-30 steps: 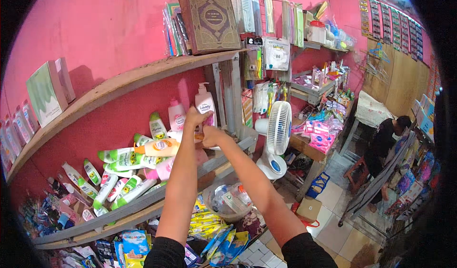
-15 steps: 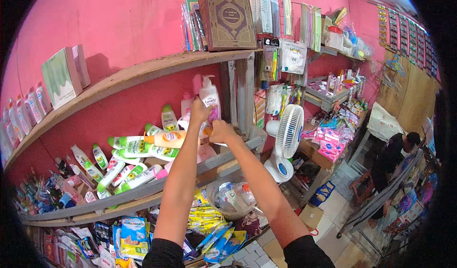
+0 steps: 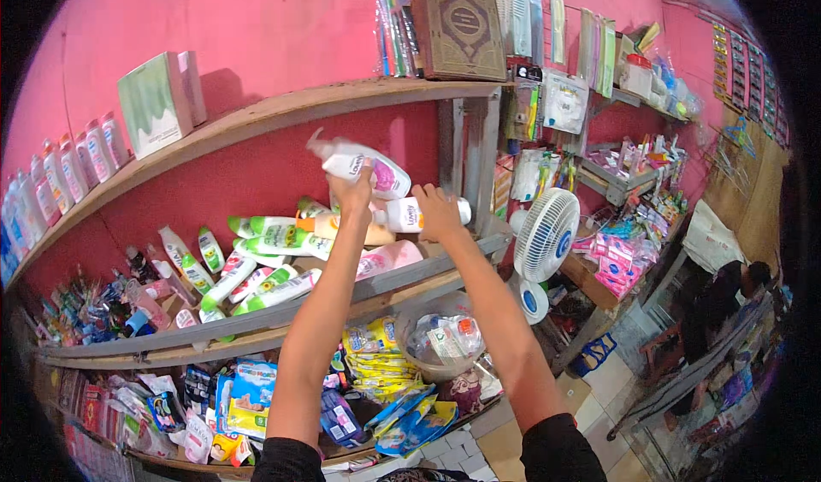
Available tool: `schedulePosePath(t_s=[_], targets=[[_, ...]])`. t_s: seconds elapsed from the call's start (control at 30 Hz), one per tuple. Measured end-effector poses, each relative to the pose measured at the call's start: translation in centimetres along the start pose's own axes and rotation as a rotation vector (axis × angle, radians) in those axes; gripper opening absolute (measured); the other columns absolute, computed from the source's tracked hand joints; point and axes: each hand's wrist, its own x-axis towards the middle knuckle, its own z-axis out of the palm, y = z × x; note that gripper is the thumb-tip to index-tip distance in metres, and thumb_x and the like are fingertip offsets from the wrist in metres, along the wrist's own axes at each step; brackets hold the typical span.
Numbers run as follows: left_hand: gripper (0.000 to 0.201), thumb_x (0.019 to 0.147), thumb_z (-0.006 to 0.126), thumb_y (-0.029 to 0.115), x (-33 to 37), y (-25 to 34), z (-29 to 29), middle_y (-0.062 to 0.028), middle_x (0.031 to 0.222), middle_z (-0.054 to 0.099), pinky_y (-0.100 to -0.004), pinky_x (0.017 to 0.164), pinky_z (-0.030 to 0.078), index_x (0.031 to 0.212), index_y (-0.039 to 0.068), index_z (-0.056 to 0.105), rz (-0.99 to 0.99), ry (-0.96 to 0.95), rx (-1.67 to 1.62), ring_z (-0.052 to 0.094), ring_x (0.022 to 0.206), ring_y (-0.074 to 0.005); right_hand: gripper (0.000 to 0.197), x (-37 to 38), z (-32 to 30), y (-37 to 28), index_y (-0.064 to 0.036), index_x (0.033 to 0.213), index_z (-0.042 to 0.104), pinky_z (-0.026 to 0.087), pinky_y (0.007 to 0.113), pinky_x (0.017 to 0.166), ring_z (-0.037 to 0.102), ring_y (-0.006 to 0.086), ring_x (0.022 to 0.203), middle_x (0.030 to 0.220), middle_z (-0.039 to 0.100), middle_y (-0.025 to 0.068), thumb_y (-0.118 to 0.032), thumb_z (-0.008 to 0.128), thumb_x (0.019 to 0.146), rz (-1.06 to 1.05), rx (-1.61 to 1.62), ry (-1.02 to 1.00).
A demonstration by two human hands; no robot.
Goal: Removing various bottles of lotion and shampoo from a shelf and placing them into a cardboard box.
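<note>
My left hand (image 3: pixel 352 193) is closed round a white pump bottle (image 3: pixel 389 177) with a pink-purple label. The bottle tilts over, its pump pointing to the upper left. Just right of it, my right hand (image 3: pixel 438 214) grips another white bottle (image 3: pixel 402 218), which lies on its side above the shelf; my fingers cover its middle. Beneath my hands are an orange-peach bottle (image 3: pixel 338 227) on its side and a pink bottle (image 3: pixel 389 260). Green-and-white bottles (image 3: pixel 278 241) lie piled to the left.
A wooden rail (image 3: pixel 351 297) runs along the shelf front. Above, an upper shelf (image 3: pixel 282 116) carries boxes, bottles and a thick brown book (image 3: pixel 466 24). A white fan (image 3: pixel 547 236) stands to the right. Packets and a plastic tub (image 3: pixel 419 355) sit below. Another person (image 3: pixel 714 307) is at far right.
The pump bottle has gone from upright to tilted leftward in my left hand. My right hand now shows a white bottle lying sideways in its grip. The view has shifted left.
</note>
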Motion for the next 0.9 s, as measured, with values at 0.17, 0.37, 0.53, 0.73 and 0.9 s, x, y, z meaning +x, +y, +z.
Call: schedulePosePath(t_s=[0.17,0.37,0.53,0.73,0.9], targets=[[0.02,0.083,0.065,0.007,0.9,1.4,-7.0,-0.0038,0.079,0.058,-0.0277,0.052,0.046,0.098,0.004,0.053,-0.118,0.22,-0.213,0.055,0.064,-0.0131,0.078,0.2,-0.5,-1.0,-0.0137,0.117,0.044,0.035,0.053,0.095,0.049,0.0278,0.107,0.109,0.049,0.0087,-0.013,0.082,0.048,0.004,-0.106,0.088],[0.02,0.086,0.064,0.032,-0.1,4.8,-15.9,0.0042,0.066,0.047,-0.0248,0.049,0.036,0.086,0.013,0.056,-0.261,0.232,-0.274,0.042,0.053,-0.0077,0.07,-0.9,-4.3,-2.5,-0.0107,0.112,0.051,0.038,0.048,0.087,0.049,0.0295,0.103,0.105,0.051,0.0119,-0.03,0.08,0.051,-0.014,-0.124,0.298],[0.028,0.09,0.055,0.035,-3.7,10.4,-18.6,-0.0027,0.084,0.063,-0.0321,0.068,0.051,0.1,0.009,0.057,-0.447,0.015,-0.472,0.062,0.076,-0.0153,0.07,-0.9,-7.7,-7.0,-0.0063,0.107,0.055,0.042,0.048,0.082,0.053,0.035,0.098,0.103,0.056,0.0171,-0.041,0.077,0.05,0.108,0.013,0.167],[0.032,0.092,0.051,0.035,-7.9,13.9,-22.0,-0.0065,0.09,0.065,-0.0336,0.07,0.055,0.104,0.006,0.056,-0.551,-0.151,-0.504,0.065,0.079,-0.0169,0.079,-2.0,-10.0,-11.5,0.0015,0.118,0.053,0.048,0.036,0.068,0.061,0.0244,0.077,0.088,0.061,0.015,-0.046,0.071,0.058,0.236,0.716,-0.363],[0.034,0.092,0.052,0.035,-12.1,17.2,-28.3,-0.0067,0.09,0.064,-0.031,0.068,0.055,0.108,0.005,0.054,-0.573,-0.146,-0.492,0.065,0.078,-0.0156,0.051,-6.2,-9.8,-20.0,-0.0006,0.109,0.052,0.047,0.028,0.059,0.059,0.017,0.072,0.083,0.058,0.0102,-0.039,0.059,0.078,0.275,1.475,-0.575]])
